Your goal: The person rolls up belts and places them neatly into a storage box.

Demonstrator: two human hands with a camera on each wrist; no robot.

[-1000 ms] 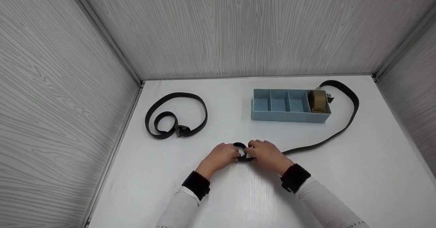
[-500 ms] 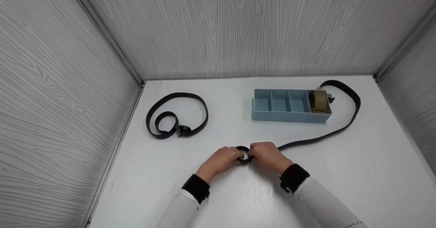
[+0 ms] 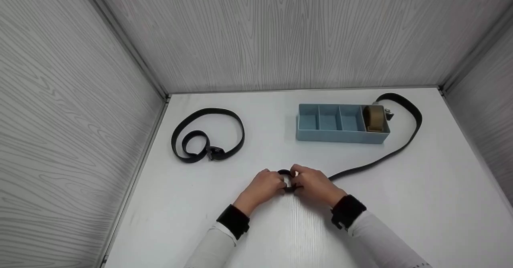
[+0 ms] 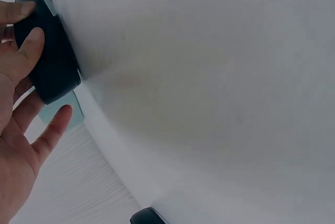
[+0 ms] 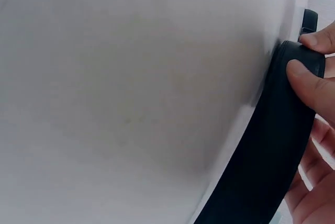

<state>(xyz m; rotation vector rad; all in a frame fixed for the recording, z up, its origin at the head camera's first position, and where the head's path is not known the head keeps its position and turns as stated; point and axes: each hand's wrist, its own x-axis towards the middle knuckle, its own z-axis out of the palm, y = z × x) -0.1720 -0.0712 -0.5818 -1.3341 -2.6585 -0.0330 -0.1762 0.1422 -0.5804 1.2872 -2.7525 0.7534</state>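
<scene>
A black leather belt (image 3: 362,168) lies on edge on the white table, its near end curled into a small ring (image 3: 285,172) between my hands. My left hand (image 3: 263,186) grips the ring's left side; in the left wrist view its thumb presses on the flat of the belt (image 4: 57,62). On the ring's right side, my right hand (image 3: 314,183) pinches the strap. Seen from the right wrist, the thumb lies on the belt (image 5: 267,140) with fingers behind it. The belt's long run curves away to the back right, where its metal buckle (image 3: 388,115) sits beside a blue box.
The blue box (image 3: 340,136) has several compartments; the rightmost holds a brown rolled strap (image 3: 375,118). At the left lies a second black belt (image 3: 243,131), loosely coiled around its buckle (image 3: 214,153). Grey wood-grain panels (image 3: 264,35) enclose the table at the back and sides.
The right-hand fingers curled in at the ring, then spread along its right side again. The ring shifted slightly, and the belt's long run swayed a little. The blue box and left belt stayed put.
</scene>
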